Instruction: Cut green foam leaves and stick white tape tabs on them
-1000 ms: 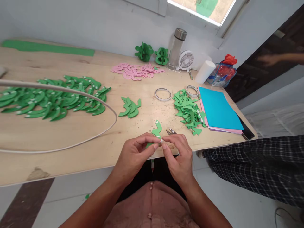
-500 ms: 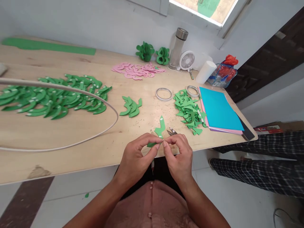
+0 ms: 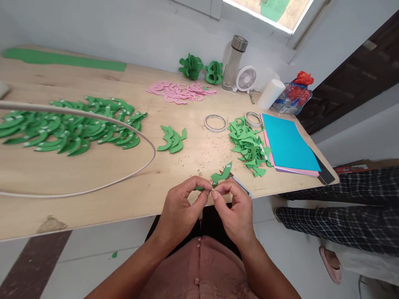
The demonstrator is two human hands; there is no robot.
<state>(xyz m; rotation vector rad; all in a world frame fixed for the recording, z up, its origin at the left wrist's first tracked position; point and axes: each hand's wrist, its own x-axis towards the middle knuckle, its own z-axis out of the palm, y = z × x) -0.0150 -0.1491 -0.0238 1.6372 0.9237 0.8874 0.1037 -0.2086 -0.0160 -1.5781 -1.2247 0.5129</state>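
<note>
So that it is kept still, perhaps, a green paper piece [image 3: 222,176] is pinched tight by the left hand [image 3: 183,204] over the surface [image 3: 131,203] | a tiny white bit [image 3: 213,189] seems pinched by the right hand [image 3: 235,207] | a sharp tool [image 3: 243,187] is set close, likely for easy reach.

Soft, fairly bright light covers the table [image 3: 93,171], and the window [image 3: 277,11] beyond its far edge looks nearly washed out. A pale sheen lies across the table's middle. The dark door [image 3: 358,54] to its right sits in dimness. Wide-angle distortion bends the table's outline and stretches the slightly blurred checked trousers [image 3: 339,224] right of it.
</note>
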